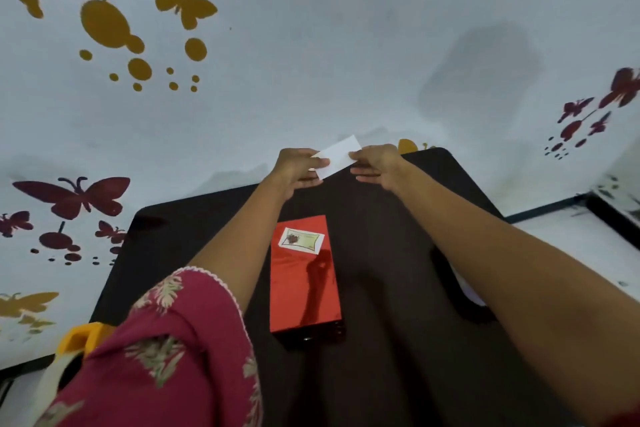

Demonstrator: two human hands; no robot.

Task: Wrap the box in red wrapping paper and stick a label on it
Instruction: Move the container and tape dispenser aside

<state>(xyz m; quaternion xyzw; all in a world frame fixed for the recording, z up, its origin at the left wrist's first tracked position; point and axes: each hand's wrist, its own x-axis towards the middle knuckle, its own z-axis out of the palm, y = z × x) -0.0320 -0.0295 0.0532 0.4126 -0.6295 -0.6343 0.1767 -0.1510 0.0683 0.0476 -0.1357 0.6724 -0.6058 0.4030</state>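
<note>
The box point(304, 284) lies flat on the dark table point(398, 270), covered in shiny red wrapping paper. A small printed label point(301, 240) sits on its far end. Beyond the box, above the table's far edge, I hold a plain white slip of paper point(337, 156) between both hands. My left hand point(298, 166) pinches its left end and my right hand point(375, 161) pinches its right end. Both arms stretch out over the table, one on each side of the box.
A yellow tool point(78, 340) with a white loop shows at the lower left by my patterned sleeve point(173, 350). Something pale point(467, 288) lies on the table's right side, partly under my right arm. A wall with butterfly decals point(74, 196) rises behind the table.
</note>
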